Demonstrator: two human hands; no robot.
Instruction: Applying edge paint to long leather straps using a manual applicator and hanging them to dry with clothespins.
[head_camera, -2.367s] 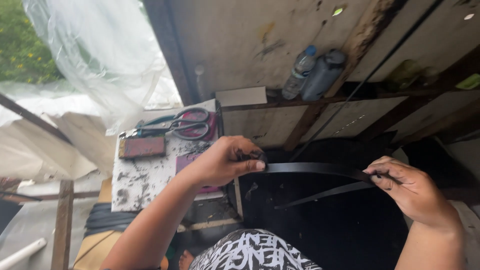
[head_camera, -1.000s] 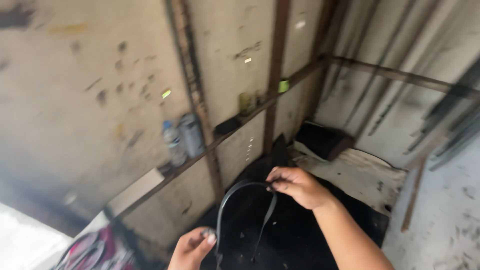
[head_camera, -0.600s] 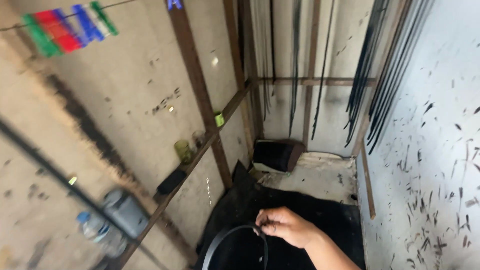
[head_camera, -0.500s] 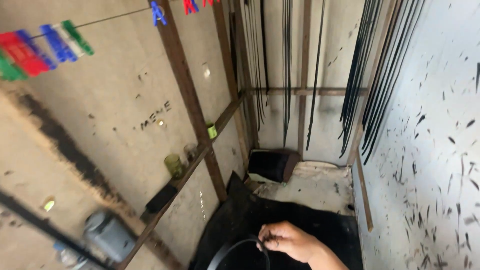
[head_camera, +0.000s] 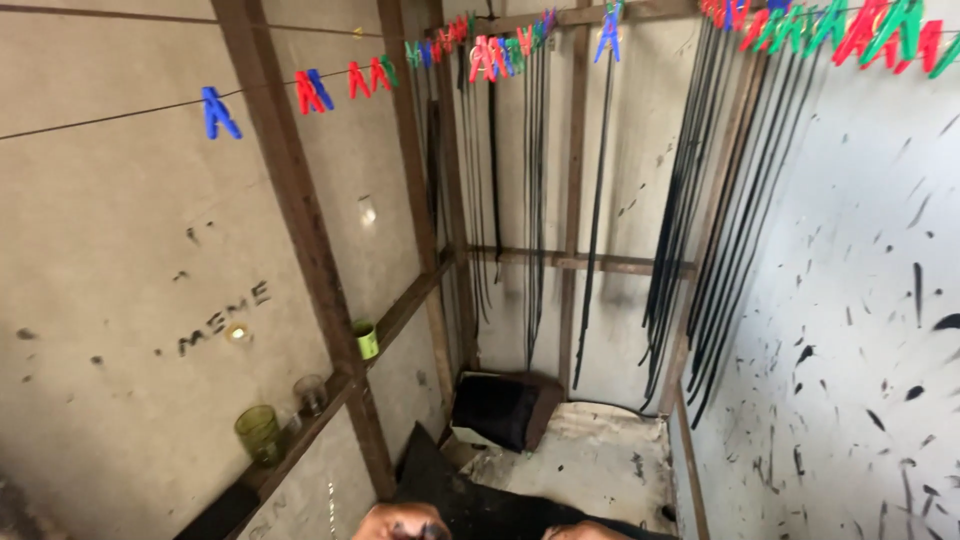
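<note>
At the far left a wire runs along the wall carrying coloured clothes pegs (head_camera: 218, 112), blue then red then green. Below it a wooden ledge (head_camera: 330, 388) slopes along the wall; on it stand a green glass (head_camera: 258, 432), a clear glass (head_camera: 309, 394) just beside it, and further up a small green cup (head_camera: 366, 340). At the bottom edge the left hand (head_camera: 402, 523) shows only as the top of its knuckles, dark-stained; whether its grip is spread or pressed together cannot be told. Just to its right the right hand (head_camera: 577, 531) barely pokes into view, and its grip cannot be told either. Nothing held by either hand is visible. Nearest to them lies a black sheet (head_camera: 470, 505) on the floor, with a dark cushion-like block (head_camera: 497, 410) in the corner behind it and a stained pale mat (head_camera: 590, 460) beside. Along the back wall and on the right, long black strips (head_camera: 690, 230) hang from more pegs (head_camera: 860, 28). The white wall (head_camera: 860, 330) at right is flecked with black marks
</note>
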